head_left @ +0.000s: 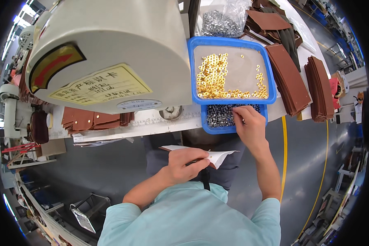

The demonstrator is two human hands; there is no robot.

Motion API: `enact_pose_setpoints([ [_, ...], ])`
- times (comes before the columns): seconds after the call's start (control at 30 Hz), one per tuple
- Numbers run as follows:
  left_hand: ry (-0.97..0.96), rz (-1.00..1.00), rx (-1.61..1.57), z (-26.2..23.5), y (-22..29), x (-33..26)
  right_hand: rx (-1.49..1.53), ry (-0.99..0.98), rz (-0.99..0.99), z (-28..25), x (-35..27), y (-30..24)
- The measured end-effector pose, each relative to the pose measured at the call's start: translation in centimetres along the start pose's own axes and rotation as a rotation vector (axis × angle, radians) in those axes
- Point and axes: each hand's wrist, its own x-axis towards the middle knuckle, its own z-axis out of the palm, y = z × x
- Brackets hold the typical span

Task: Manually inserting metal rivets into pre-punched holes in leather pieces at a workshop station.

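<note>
Here, brown-white sheet (223,158) being gripped by curled left hand (183,165); right hand (251,126) being bunched at dark studs (220,115), hold unclear.

Blue trays (229,41), gold eyelets (212,76), dark grey metal bits (219,115), brown-and-white piece (222,157), reddish-brown strips (288,80)

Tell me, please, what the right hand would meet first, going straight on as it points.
Most likely the dark metal pieces in the lower blue tray; whether the right hand already touches them is unclear.
</note>
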Motion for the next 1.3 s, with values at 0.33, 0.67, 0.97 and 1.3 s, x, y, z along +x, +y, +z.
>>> enact_pose_setpoints([
  [0.33,-0.024,0.021,-0.117,0.0,0.1,0.6,1.145,-0.785,0.571,-4.2,-1.0,-4.5],
  [0.67,-0.077,0.163,-0.048,-0.1,-0.1,0.6,1.256,-1.153,0.968,-2.3,-1.9,-3.1],
  [0.97,-0.073,0.13,-0.021,-0.3,-0.5,0.0,1.156,-0.983,0.801,-2.6,-2.5,-4.4],
  [1.3,-0.099,0.013,-0.051,-0.6,0.0,0.1,0.629,-0.674,0.14,-3.9,-3.9,-6.2],
])
